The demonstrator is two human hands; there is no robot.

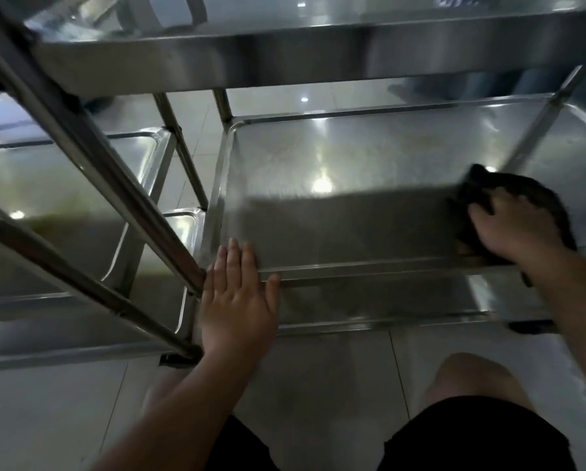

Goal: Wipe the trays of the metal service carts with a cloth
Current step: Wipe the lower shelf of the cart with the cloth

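A steel service cart stands in front of me, and I look into its middle tray (318, 158). My right hand (512, 229) presses a dark cloth (508, 188) flat on the tray's near right corner. My left hand (237, 300) lies open, fingers together, on the tray's near left rim beside the corner post. The cart's top tray (284, 59) hangs over the far part of the view, and a lower tray (369, 300) shows under the middle one.
A second steel cart (64, 205) stands to the left, its slanted handle bars (91, 158) crossing the view. Pale glossy floor tiles (318, 385) lie below, with my knees in dark shorts (471, 436) at the bottom.
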